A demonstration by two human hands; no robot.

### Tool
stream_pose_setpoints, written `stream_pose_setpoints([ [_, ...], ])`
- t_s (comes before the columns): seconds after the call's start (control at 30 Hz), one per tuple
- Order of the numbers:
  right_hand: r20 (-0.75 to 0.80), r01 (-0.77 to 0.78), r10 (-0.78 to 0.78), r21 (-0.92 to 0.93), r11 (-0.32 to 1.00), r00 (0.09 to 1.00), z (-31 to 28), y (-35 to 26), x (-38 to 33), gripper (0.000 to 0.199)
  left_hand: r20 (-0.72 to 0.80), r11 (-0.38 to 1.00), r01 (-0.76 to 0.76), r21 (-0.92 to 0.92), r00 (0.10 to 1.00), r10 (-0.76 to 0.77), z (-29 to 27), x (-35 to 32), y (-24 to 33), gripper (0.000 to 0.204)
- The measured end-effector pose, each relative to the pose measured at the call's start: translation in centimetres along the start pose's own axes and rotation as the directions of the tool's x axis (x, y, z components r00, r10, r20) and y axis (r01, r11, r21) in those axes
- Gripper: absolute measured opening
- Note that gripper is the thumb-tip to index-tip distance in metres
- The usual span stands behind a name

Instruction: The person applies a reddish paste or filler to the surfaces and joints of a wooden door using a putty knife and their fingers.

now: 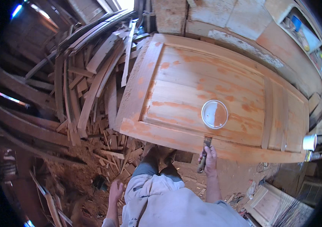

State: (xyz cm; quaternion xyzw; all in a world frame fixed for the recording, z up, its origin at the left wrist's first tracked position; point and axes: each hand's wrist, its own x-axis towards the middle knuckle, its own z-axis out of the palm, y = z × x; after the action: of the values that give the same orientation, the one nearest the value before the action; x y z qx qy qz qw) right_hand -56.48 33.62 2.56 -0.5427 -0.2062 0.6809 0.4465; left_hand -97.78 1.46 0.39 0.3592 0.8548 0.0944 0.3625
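Hands: right hand [209, 159] is gripping a putty knife [205, 149] against the wooden door [191, 90] edge, seemingly mid-filling; left hand [115, 191] is hanging empty, loosely open; reloading from the round lid [214, 114] likely follows.

We wear a pale grey-white top [176, 206], loose and creased, with faint smudges across the front. Its sleeves end above the elbows, leaving both forearms bare. Below it, dark blue-grey trousers [147, 168] cover our legs. Our left hand [115, 190] and right hand [209, 157] are bare, without gloves, rings or a watch.
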Motion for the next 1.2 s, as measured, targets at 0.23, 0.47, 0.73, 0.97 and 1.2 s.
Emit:
stream_pose_setpoints([
  [0.23, -0.084, -0.034, 0.040, 0.072, 0.997, 0.996, 3.7, 2.1, 1.1, 0.009, -0.249, 0.869, -0.484, -0.107, 0.859, 0.447, -4.6, 20.6, 20.1, 0.030],
  [0.47, -0.148, -0.016, 0.037, 0.142, 0.990, 0.988, 8.8, 6.1, 6.5, 0.006, -0.364, 0.654, -0.755, -0.057, 0.625, 0.690, -2.0, 43.9, 37.1, 0.032],
  [0.73, -0.163, -0.180, 0.237, 0.306, 0.935, 0.958, 14.2, 5.4, 5.4, 0.016, -0.500, 0.753, -0.633, 0.181, 0.600, 0.625, -0.9, 65.0, 49.6, 0.059],
  [0.97, -0.155, -0.210, 0.297, 0.416, 0.885, 0.942, 20.6, 1.9, 16.0, 0.020, -0.545, 0.727, -0.471, 0.501, 0.480, 0.687, 2.8, 73.8, 50.7, 0.072],
  [1.2, 0.068, -0.235, 0.255, 0.662, 0.712, 0.965, 23.4, 0.7, 30.7, 0.036, -0.337, 0.826, -0.315, 0.468, 0.800, 0.496, 0.7, 68.9, 53.4, 0.069],
])
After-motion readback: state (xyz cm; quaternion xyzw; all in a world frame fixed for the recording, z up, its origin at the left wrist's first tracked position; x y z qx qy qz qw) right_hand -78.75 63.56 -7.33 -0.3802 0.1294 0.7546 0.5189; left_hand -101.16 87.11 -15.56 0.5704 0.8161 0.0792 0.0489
